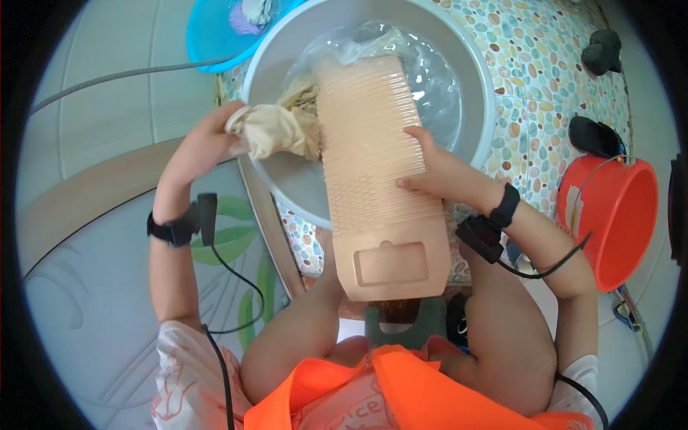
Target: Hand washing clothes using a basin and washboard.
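A beige plastic washboard (371,145) slopes from the water in a large grey basin (481,70) down towards my lap, its ridged face up. My right hand (438,169) grips the washboard's right edge. At the basin's left rim, my left hand (217,131) holds a bunched, wet cream cloth (274,129). That cloth stretches to the washboard's left edge. Behind the washboard's far end, a pale, clear-looking piece of material (384,45) lies in the water; I cannot tell what it is.
A blue basin (207,32) with purple and pale cloths stands at the upper left, a grey hose (123,72) running to it. On the right, a red bucket (626,226) lies tilted near a black item (594,136). A glass-panelled door (134,258) is at the left.
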`<state>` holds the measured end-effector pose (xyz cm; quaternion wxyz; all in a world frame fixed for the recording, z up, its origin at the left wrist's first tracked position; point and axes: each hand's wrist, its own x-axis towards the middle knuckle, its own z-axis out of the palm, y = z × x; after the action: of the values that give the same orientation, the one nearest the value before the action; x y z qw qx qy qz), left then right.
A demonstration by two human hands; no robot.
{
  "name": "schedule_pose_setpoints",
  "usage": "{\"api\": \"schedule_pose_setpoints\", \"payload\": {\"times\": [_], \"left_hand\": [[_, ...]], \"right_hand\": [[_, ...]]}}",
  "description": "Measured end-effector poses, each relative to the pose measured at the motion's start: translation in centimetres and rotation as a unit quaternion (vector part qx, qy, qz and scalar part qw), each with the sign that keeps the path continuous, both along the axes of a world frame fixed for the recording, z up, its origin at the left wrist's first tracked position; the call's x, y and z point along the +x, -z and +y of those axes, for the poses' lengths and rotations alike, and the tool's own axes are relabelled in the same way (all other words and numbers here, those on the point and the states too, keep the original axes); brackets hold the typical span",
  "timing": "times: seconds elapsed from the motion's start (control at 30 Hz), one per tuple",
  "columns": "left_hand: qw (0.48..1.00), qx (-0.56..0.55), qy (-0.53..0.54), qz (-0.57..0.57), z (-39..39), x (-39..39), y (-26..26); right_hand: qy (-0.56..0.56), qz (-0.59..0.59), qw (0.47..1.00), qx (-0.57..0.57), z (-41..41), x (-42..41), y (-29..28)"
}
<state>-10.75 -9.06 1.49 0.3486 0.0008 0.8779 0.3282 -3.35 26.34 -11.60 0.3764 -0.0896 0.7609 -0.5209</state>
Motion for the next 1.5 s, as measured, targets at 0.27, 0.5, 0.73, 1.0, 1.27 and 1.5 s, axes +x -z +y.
{"api": "schedule_pose_setpoints", "payload": {"times": [0.27,0.5,0.73,1.0,1.27,1.5], "left_hand": [[0.911,-0.323,0.154,0.202,0.7,3.1,4.9],[0.897,-0.312,0.314,0.025,6.4,0.0,15.8],[0.885,-0.251,0.390,-0.049,5.1,-3.8,29.1],[0.979,-0.125,0.109,0.114,1.3,-5.8,16.5],[0.967,-0.001,-0.252,0.043,1.4,1.1,1.0],[0.962,-0.209,0.071,0.163,0.5,2.4,10.1]], "right_hand": [[0.028,0.114,0.991,0.069,3.9,-1.2,-5.9],[-0.008,-0.008,0.993,0.119,5.8,0.2,-9.2],[-0.024,-0.032,0.987,0.159,6.3,0.2,-9.4],[-0.012,-0.016,0.987,0.157,7.2,0.8,-8.8],[-0.014,0.002,0.986,0.166,6.9,1.2,-8.0],[-0.023,-0.021,0.986,0.165,7.3,1.0,-7.9]]}}
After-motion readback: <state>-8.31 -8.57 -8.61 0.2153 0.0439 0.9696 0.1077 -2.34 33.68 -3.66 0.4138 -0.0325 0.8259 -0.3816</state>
